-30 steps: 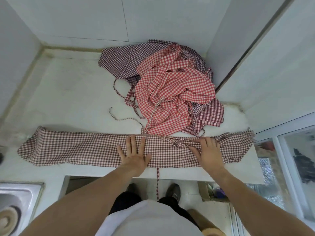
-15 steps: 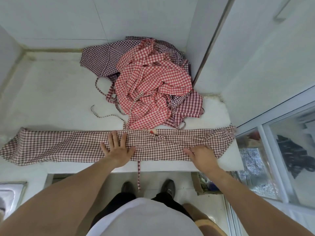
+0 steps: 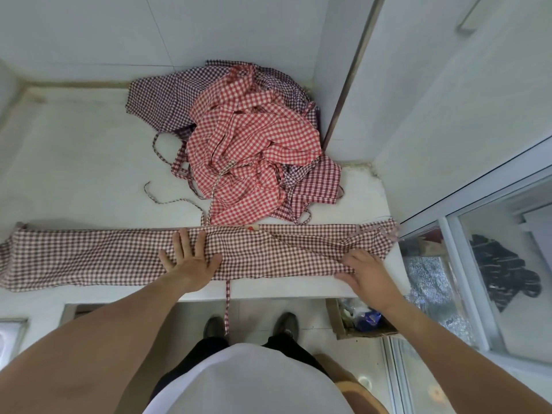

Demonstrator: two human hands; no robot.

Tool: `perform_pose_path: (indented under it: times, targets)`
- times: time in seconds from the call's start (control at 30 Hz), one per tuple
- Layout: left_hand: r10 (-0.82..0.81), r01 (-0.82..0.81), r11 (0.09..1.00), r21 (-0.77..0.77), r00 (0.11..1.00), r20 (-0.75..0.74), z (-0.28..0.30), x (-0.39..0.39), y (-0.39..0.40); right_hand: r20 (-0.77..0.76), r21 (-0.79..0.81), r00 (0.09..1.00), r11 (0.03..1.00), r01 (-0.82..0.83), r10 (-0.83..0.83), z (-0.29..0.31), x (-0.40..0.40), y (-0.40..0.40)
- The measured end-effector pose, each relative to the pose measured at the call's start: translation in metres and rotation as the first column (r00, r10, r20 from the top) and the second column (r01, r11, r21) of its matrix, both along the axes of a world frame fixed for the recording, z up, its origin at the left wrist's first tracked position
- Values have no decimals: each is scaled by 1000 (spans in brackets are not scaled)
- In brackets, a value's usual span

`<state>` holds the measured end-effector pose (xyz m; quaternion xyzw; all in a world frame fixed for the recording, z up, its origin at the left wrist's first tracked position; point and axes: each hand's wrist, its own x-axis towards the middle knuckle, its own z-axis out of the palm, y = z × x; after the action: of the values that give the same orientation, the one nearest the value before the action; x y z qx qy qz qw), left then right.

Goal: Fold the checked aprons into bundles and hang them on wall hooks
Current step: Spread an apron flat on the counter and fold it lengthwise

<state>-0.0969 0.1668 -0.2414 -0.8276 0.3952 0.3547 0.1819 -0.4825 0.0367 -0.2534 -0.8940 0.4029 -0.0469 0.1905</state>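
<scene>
While left hand [image 3: 191, 261] stays flat, fingers spread, right hand [image 3: 366, 271] has slid rightward along folded apron [image 3: 104, 255], fingers relaxed.

Folded apron [image 3: 119, 258] laid along counter [image 3: 74, 162] front edge, apron pile [image 3: 248, 144] heaped behind it, cardboard box [image 3: 358, 321] set below right.
</scene>
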Motion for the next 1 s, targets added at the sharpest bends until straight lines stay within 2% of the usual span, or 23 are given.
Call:
perform_pose_path:
  times: [0.07, 0.2, 0.37, 0.43, 0.53, 0.6, 0.63, 0.7, 0.77, 0.8, 0.83, 0.87, 1.0]
  targets:
    - [5, -5, 1000, 7, 1000, -2, 0, 0, 0, -15, 54, 999, 998, 30, -29, 11, 0, -7]
    - [6, -6, 1000, 23, 1000, -6, 0, 1, 0, -212, 111, 977, 994, 14, 9, 19, -1, -14]
    - [13, -12, 1000, 28, 1000, -17, 3, 2, -5, -121, 11, 992, 1000, -26, 27, 8, -35, -26]
    - [16, -16, 999, 28, 1000, -19, 6, 4, -8, -104, -26, 994, 999, 30, -33, 9, -40, -31]
    - [12, -12, 1000, 20, 1000, -11, 11, 5, -12, -160, 97, 965, 969, 227, -210, 21, -44, -44]
    - [7, -7, 1000, 9, 1000, 5, 15, 4, -16, -141, 199, 887, 865, 461, -441, 15, -54, -57]
    - [8, -8, 1000, 2, 1000, 14, 16, 3, -18, -83, 233, 801, 770, 594, -593, 16, -57, -62]
    - [13, -12, 1000, -14, 999, 43, 20, -1, -23, -35, 328, 564, 524, 786, -825, 23, -55, -71]
    - [22, -20, 999, -27, 996, 81, 21, -4, -28, -181, 544, 419, 265, 796, -890, 36, -49, -79]
    - [32, -29, 999, -31, 994, 101, 20, -5, -30, -256, 670, 395, 132, 730, -882, 41, -45, -83]
    - [44, -41, 999, -33, 992, 122, 20, -7, -32, -296, 744, 392, 47, 667, -871, 44, -43, -86]
    - [58, -53, 998, -37, 988, 145, 19, -10, -33, -294, 779, 408, 31, 626, -865, 43, -42, -89]
    - [86, -69, 994, -88, 975, 203, 18, -17, -35, -159, 779, 424, 150, 609, -892, 34, -33, -108]
